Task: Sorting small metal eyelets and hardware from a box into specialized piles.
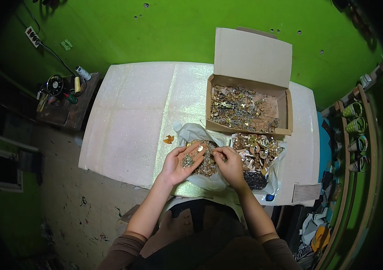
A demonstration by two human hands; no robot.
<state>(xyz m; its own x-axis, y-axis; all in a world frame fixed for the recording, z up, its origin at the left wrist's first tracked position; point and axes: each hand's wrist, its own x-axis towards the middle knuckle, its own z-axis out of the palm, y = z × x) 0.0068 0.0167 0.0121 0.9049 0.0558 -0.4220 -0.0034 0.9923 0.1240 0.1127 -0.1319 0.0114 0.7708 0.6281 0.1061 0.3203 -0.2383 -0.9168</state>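
Observation:
My left hand [178,163] is turned palm up with its fingers stretched out, cradling a small heap of shiny metal pieces [188,160]. A pale oval piece [200,148] lies on its fingers. Just to the right, my right hand [230,166] has thumb and fingertips pinched together; what they grip, if anything, is too small to make out. Beneath both hands is a tray lined with white plastic [204,181], filled with small gold and silver metal pieces [208,167].
Behind the tray stands an open cardboard box [283,110] of mixed metal pieces. Right of the tray are larger shiny ornaments [256,150] and dark beads [255,180]. An orange leaf-shaped piece [168,139] lies on the white-covered table [128,112]. A grey striped card [306,192] rests at its right edge.

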